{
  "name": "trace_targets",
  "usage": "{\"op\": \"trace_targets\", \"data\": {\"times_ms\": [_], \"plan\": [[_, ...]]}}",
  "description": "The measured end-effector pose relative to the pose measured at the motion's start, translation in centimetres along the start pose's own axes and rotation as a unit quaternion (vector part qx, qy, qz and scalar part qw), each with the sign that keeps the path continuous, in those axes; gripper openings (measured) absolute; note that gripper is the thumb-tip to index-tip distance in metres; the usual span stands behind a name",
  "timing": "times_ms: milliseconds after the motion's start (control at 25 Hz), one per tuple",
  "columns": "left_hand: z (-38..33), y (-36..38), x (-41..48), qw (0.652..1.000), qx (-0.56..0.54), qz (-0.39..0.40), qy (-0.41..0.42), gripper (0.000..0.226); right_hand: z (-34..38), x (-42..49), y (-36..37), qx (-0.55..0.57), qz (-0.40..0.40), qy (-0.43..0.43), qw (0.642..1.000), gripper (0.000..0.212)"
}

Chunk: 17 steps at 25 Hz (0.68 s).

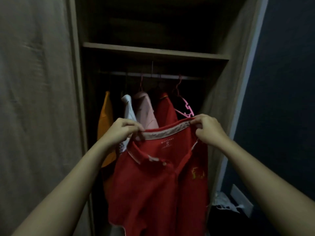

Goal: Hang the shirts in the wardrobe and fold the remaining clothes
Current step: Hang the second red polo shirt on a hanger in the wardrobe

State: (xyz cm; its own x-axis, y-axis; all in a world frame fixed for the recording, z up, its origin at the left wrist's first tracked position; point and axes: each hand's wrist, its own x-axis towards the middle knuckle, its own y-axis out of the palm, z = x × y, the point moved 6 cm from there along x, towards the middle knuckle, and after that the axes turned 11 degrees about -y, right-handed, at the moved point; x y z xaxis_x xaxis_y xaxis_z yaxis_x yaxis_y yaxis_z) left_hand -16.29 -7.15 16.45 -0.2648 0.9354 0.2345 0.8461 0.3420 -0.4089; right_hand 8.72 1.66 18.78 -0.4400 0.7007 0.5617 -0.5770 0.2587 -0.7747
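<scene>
On the head view I count one red polo shirt (153, 184), held up before the open wardrobe (153, 52). The left hand (121, 132) and the right hand (210, 132) each pinch its collar. Four garments hang on the rail (170, 76), beside one bare pink hanger (186, 108).

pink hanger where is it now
In the head view the pink hanger hangs at the right end of the rail, beside the hung red shirt and just above the right hand.
</scene>
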Motion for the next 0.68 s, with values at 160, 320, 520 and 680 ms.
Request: {"op": "trace_targets", "data": {"times_ms": [160,320,520,680], "plan": [[-3.8,4.5,5.1,0.994,-0.016,-0.092,0.055,0.018,-1.2,1.1,-0.7,-0.03,0.019,-0.051,0.998,0.045],[-5.8,11.2,13.7,0.995,-0.086,-0.045,-0.009,0.019,-2.5,2.2,-0.8,-0.053,0.028,-0.1,0.993,0.042],[-6.6,18.6,23.3,0.989,-0.117,-0.011,-0.089,0.035,-5.6,3.3,-1.6,-0.096,0.035,-0.126,0.987,0.047],[-5.9,22.6,28.1,0.968,-0.192,0.021,-0.16,0.04,-8.5,4.3,-2.5,-0.095,0.03,-0.119,0.988,0.051]]}}
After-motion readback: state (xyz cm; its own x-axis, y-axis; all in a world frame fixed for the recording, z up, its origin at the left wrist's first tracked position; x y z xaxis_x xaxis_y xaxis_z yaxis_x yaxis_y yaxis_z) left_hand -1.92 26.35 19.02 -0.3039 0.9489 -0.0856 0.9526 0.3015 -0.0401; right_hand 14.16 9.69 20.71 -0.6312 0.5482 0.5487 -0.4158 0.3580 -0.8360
